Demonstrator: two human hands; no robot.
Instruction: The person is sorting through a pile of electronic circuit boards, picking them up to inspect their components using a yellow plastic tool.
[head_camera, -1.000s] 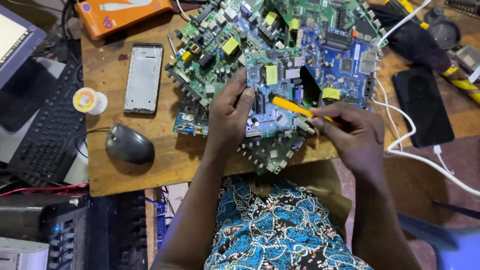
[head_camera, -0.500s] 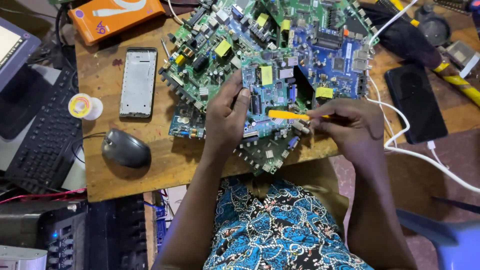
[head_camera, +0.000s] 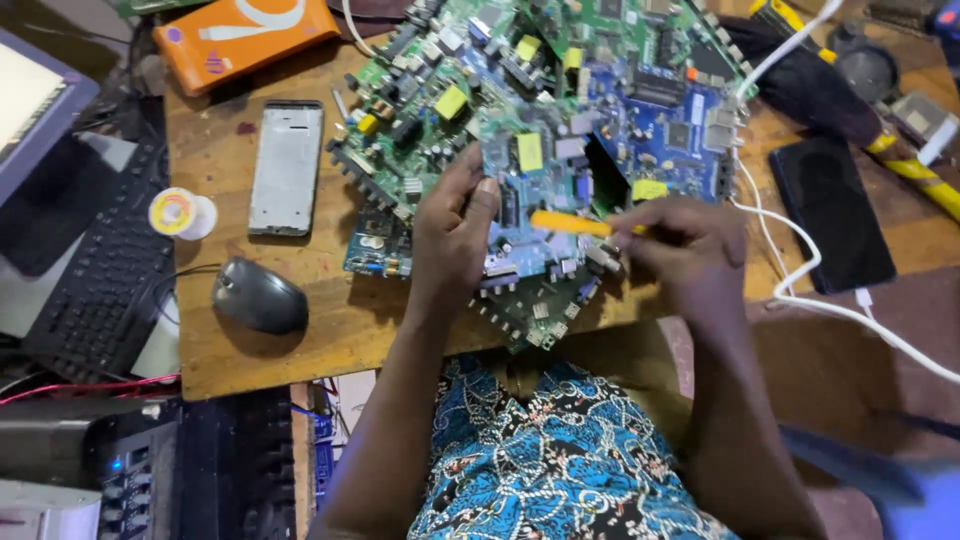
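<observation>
A pile of green and blue circuit boards (head_camera: 560, 120) covers the middle of a wooden table (head_camera: 300, 320). My left hand (head_camera: 455, 235) rests on the near blue board (head_camera: 530, 215), fingers pressing it down beside a yellow sticker. My right hand (head_camera: 690, 240) grips a yellow-handled tool (head_camera: 570, 222) that lies level across that board, its tip pointing left toward my left thumb.
A phone frame (head_camera: 287, 167), a solder spool (head_camera: 182, 213) and a dark mouse (head_camera: 260, 296) lie left of the boards. A keyboard (head_camera: 100, 280) sits at the far left, an orange box (head_camera: 245, 35) at the back. A black phone (head_camera: 835, 212) and white cable (head_camera: 820, 300) lie right.
The view has shifted slightly. My right hand has brought the yellow tool a little left and lower across the blue board; my left hand stays pressed on it.
</observation>
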